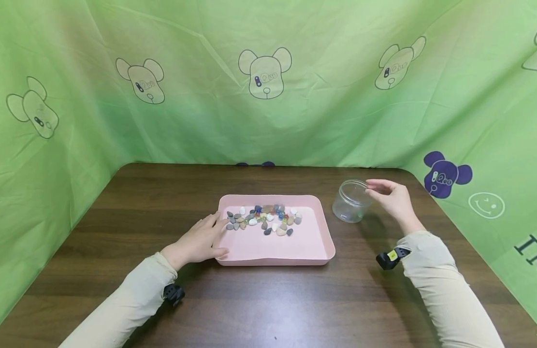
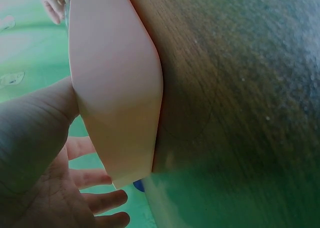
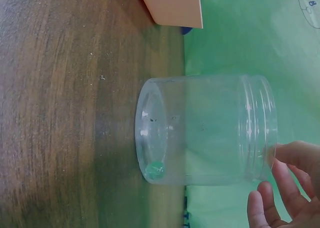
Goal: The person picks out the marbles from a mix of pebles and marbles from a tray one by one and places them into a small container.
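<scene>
1. Green cloth (image 1: 268, 130) backs the brown worktop (image 1: 268, 299).
2. Right grip (image 1: 392, 200) pinches the jar (image 1: 350, 208) by its rim; left grip (image 1: 197, 244), loosely spread, rests on the left edge of the tray (image 1: 272, 262).
3. Upright, the jar stands right of the tray.
4. Pebbles (image 1: 281, 232) and beads (image 1: 280, 213) lie inside the tray.

The left hand (image 1: 199, 241) is covering part of the left rim of the tray (image 1: 274, 248). The head view's edges are cutting off both sleeves (image 1: 124, 303) and some letters (image 1: 526, 244). In the left wrist view, the tray's wall (image 2: 120, 88) is hiding the stones (image 1: 268, 218). In the right wrist view, the edge is cutting off the right hand (image 3: 300, 208), and a green spot (image 3: 155, 170) at the base of the jar (image 3: 210, 130) is looking unclear.
</scene>
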`<control>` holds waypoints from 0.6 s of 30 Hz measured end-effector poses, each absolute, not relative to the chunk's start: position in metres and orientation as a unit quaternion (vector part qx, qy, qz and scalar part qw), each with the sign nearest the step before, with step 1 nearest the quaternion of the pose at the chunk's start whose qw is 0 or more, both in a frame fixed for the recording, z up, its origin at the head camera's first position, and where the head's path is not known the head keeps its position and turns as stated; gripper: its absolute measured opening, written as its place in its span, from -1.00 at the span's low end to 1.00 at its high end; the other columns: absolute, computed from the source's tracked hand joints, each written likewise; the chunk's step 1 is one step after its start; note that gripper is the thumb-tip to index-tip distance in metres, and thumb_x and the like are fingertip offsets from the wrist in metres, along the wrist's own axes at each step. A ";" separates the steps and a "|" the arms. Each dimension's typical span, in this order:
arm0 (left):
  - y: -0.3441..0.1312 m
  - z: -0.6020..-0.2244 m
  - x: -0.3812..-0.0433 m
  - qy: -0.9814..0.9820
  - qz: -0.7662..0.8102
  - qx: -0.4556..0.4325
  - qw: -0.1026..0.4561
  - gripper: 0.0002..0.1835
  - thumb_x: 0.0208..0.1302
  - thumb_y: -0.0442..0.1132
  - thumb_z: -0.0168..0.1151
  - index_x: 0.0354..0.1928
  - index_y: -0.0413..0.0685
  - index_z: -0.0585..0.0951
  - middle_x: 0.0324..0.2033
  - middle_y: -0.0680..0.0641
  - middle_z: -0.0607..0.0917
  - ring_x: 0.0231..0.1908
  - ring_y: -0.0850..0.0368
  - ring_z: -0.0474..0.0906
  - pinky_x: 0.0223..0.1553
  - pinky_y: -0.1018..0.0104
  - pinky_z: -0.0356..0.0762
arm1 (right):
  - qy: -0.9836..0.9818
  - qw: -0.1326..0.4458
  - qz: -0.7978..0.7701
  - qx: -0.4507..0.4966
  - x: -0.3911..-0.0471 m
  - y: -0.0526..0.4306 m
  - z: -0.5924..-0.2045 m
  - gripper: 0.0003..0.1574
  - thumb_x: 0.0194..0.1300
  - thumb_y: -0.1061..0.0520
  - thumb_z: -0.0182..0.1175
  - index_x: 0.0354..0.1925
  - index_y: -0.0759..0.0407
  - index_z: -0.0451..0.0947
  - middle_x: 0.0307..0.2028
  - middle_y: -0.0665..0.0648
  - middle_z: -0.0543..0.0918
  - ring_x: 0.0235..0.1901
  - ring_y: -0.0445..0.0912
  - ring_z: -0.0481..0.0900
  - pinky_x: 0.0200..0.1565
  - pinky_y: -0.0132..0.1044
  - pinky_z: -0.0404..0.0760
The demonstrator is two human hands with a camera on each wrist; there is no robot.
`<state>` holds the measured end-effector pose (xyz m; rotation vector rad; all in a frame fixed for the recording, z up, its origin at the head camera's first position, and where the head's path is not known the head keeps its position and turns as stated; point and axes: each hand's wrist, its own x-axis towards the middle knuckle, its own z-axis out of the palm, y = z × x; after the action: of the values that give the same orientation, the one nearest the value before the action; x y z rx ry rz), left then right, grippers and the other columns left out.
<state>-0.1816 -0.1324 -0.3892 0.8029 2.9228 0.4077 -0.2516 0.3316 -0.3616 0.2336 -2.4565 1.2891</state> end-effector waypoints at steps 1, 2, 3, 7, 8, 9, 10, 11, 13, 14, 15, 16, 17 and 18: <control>-0.132 -0.389 -0.182 0.955 0.133 0.262 0.043 -0.24 0.12 -0.02 0.28 0.27 -0.31 0.30 0.31 -0.50 0.18 0.29 -0.44 0.17 0.30 -0.21 0.15 | -0.868 0.178 0.456 0.082 -0.252 0.332 -0.362 -0.56 0.16 0.29 0.23 -0.02 0.55 0.47 -0.48 -0.60 0.53 -0.46 -0.64 0.49 -0.38 -0.76 0.43; -0.132 -0.389 -0.182 0.955 0.133 0.261 0.044 -0.24 0.13 -0.02 0.28 0.28 -0.30 0.30 0.32 -0.50 0.17 0.29 -0.43 0.17 0.30 -0.21 0.14 | -0.868 0.180 0.456 0.083 -0.252 0.332 -0.362 -0.56 0.16 0.28 0.23 -0.03 0.54 0.47 -0.48 -0.60 0.53 -0.46 -0.64 0.49 -0.38 -0.75 0.43; -0.132 -0.389 -0.182 0.955 0.134 0.260 0.046 -0.24 0.13 -0.01 0.28 0.28 -0.30 0.30 0.32 -0.49 0.17 0.29 -0.43 0.17 0.30 -0.21 0.14 | -0.867 0.182 0.456 0.084 -0.252 0.332 -0.362 -0.56 0.16 0.28 0.24 -0.03 0.54 0.48 -0.48 -0.60 0.53 -0.45 -0.64 0.48 -0.38 -0.75 0.43; -0.132 -0.389 -0.181 0.956 0.135 0.257 0.048 -0.24 0.13 -0.01 0.28 0.28 -0.29 0.30 0.32 -0.49 0.16 0.30 -0.42 0.16 0.31 -0.20 0.13 | -0.868 0.193 0.450 0.087 -0.252 0.329 -0.360 -0.58 0.16 0.27 0.24 -0.05 0.52 0.49 -0.47 -0.60 0.52 -0.46 -0.63 0.48 -0.38 -0.75 0.43; -0.132 -0.389 -0.181 0.956 0.134 0.257 0.048 -0.24 0.13 -0.01 0.28 0.28 -0.29 0.30 0.32 -0.49 0.16 0.30 -0.42 0.16 0.31 -0.20 0.13 | -0.868 0.197 0.447 0.089 -0.252 0.327 -0.358 -0.58 0.16 0.26 0.24 -0.05 0.52 0.50 -0.47 -0.59 0.52 -0.46 -0.63 0.48 -0.38 -0.75 0.43; -0.132 -0.389 -0.181 0.956 0.134 0.258 0.048 -0.24 0.13 -0.01 0.28 0.28 -0.30 0.30 0.32 -0.49 0.16 0.30 -0.42 0.16 0.31 -0.20 0.14 | -0.868 0.201 0.444 0.092 -0.252 0.325 -0.356 -0.58 0.16 0.26 0.24 -0.05 0.52 0.50 -0.46 -0.59 0.52 -0.45 -0.63 0.48 -0.37 -0.75 0.43; -0.132 -0.389 -0.181 0.956 0.133 0.259 0.047 -0.24 0.13 -0.01 0.28 0.28 -0.30 0.30 0.32 -0.49 0.17 0.29 -0.43 0.17 0.31 -0.20 0.14 | -0.869 0.203 0.442 0.094 -0.252 0.323 -0.354 -0.58 0.17 0.26 0.24 -0.05 0.52 0.50 -0.46 -0.59 0.52 -0.45 -0.63 0.48 -0.36 -0.75 0.43; -0.132 -0.389 -0.181 0.955 0.133 0.260 0.046 -0.24 0.13 -0.02 0.28 0.28 -0.31 0.30 0.32 -0.49 0.17 0.29 -0.43 0.17 0.30 -0.21 0.14 | -0.869 0.204 0.440 0.097 -0.252 0.320 -0.352 -0.58 0.17 0.26 0.24 -0.04 0.51 0.50 -0.45 -0.59 0.52 -0.44 -0.63 0.48 -0.34 -0.76 0.43; -0.132 -0.389 -0.182 0.955 0.133 0.259 0.047 -0.24 0.13 -0.02 0.28 0.28 -0.31 0.29 0.32 -0.49 0.16 0.30 -0.43 0.16 0.31 -0.20 0.14 | -0.869 0.202 0.440 0.102 -0.252 0.314 -0.346 -0.58 0.17 0.25 0.24 -0.04 0.49 0.51 -0.44 -0.58 0.52 -0.42 -0.63 0.49 -0.31 -0.76 0.43; -0.132 -0.389 -0.182 0.955 0.133 0.261 0.046 -0.24 0.13 -0.02 0.28 0.28 -0.31 0.30 0.32 -0.49 0.17 0.29 -0.43 0.17 0.30 -0.20 0.14 | -0.870 0.198 0.439 0.106 -0.252 0.310 -0.344 -0.58 0.17 0.24 0.24 -0.04 0.49 0.51 -0.43 -0.57 0.52 -0.41 -0.62 0.49 -0.29 -0.75 0.43; -0.132 -0.389 -0.182 0.955 0.134 0.260 0.047 -0.24 0.13 -0.02 0.28 0.28 -0.31 0.29 0.32 -0.49 0.16 0.30 -0.43 0.16 0.31 -0.20 0.14 | -0.871 0.192 0.438 0.110 -0.252 0.306 -0.341 -0.58 0.17 0.24 0.24 -0.03 0.48 0.51 -0.42 -0.57 0.53 -0.40 -0.62 0.49 -0.28 -0.75 0.43; -0.132 -0.389 -0.182 0.955 0.134 0.261 0.046 -0.25 0.13 -0.02 0.28 0.28 -0.31 0.30 0.32 -0.50 0.16 0.29 -0.43 0.16 0.30 -0.21 0.14 | -0.872 0.185 0.438 0.113 -0.252 0.302 -0.339 -0.58 0.18 0.23 0.24 -0.03 0.47 0.52 -0.41 -0.57 0.53 -0.38 -0.62 0.50 -0.27 -0.74 0.43; -0.133 -0.390 -0.182 0.955 0.134 0.261 0.047 -0.24 0.13 -0.02 0.28 0.28 -0.31 0.30 0.32 -0.49 0.16 0.29 -0.43 0.16 0.31 -0.20 0.14 | -0.874 0.176 0.438 0.116 -0.252 0.298 -0.337 -0.58 0.18 0.23 0.24 -0.03 0.46 0.52 -0.40 -0.57 0.53 -0.37 -0.61 0.50 -0.26 -0.74 0.43; -0.132 -0.390 -0.182 0.955 0.134 0.261 0.047 -0.24 0.13 -0.02 0.28 0.28 -0.30 0.30 0.32 -0.49 0.16 0.30 -0.43 0.16 0.31 -0.20 0.14 | -0.875 0.165 0.439 0.118 -0.252 0.295 -0.335 -0.58 0.18 0.22 0.24 -0.03 0.45 0.52 -0.39 -0.57 0.53 -0.35 -0.61 0.50 -0.24 -0.73 0.43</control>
<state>-0.1820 -0.1324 -0.3896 0.7948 2.9135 0.4095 -0.2521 0.2945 -0.3355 0.3367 -2.4937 1.2510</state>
